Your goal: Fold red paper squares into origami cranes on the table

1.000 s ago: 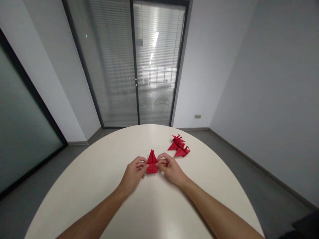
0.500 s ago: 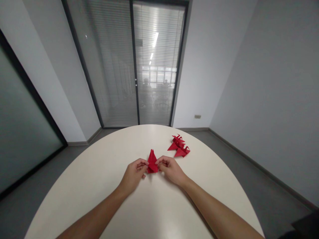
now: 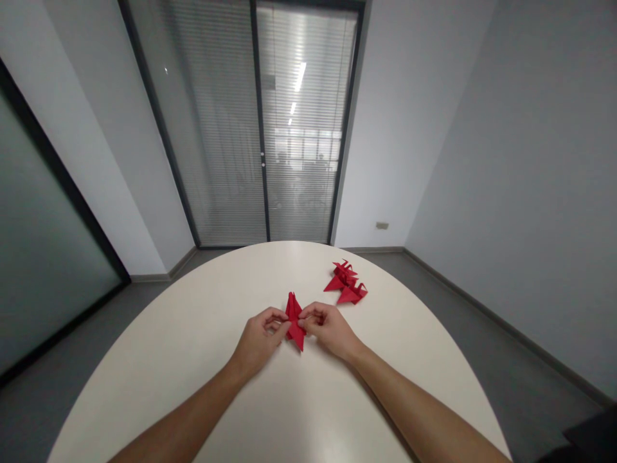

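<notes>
Between my hands is a piece of folded red origami paper (image 3: 294, 325), with narrow points at its far end and one broad flap pointing down toward me. My left hand (image 3: 260, 334) pinches its left edge between thumb and fingers. On the opposite edge, my right hand (image 3: 330, 328) grips it the same way. The fingers cover parts of the paper's sides. Farther off to the right, several finished red paper cranes (image 3: 346, 283) lie bunched together on the table.
A pale, rounded table (image 3: 202, 360) lies under both forearms. Beyond its far edge stand a glass partition with blinds (image 3: 226, 161) and a white wall with a socket plate (image 3: 382, 226). Something dark (image 3: 590, 437) shows at the lower right.
The near flap of the paper has come down toward me into a long point. Both hands keep their pinch, with thumbs shifted slightly inward. The paper cranes have not moved.
</notes>
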`<state>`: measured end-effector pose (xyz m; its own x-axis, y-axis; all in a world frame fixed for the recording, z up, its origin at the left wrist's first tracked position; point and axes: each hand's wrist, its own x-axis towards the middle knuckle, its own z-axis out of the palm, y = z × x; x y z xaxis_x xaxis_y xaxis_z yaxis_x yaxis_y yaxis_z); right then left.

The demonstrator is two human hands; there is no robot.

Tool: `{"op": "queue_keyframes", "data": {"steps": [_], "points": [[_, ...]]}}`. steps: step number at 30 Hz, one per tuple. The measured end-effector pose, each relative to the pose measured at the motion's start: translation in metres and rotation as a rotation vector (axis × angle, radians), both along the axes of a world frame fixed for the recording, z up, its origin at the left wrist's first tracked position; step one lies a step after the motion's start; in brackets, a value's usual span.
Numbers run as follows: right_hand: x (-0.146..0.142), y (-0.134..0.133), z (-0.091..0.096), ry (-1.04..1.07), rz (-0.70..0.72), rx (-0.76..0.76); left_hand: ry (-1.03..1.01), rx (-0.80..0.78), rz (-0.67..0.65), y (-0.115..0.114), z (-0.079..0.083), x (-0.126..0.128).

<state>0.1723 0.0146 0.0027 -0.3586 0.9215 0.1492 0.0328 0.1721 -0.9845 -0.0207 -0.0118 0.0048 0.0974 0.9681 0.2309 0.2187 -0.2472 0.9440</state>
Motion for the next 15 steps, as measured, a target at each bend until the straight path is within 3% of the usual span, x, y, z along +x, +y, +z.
{"op": "queue_keyframes", "data": {"steps": [15], "points": [[-0.0021,0.0009,-0.0014,0.055,-0.052,0.091,0.006,0.045,0.063,0.0037,-0.0015,-0.0011]]}}
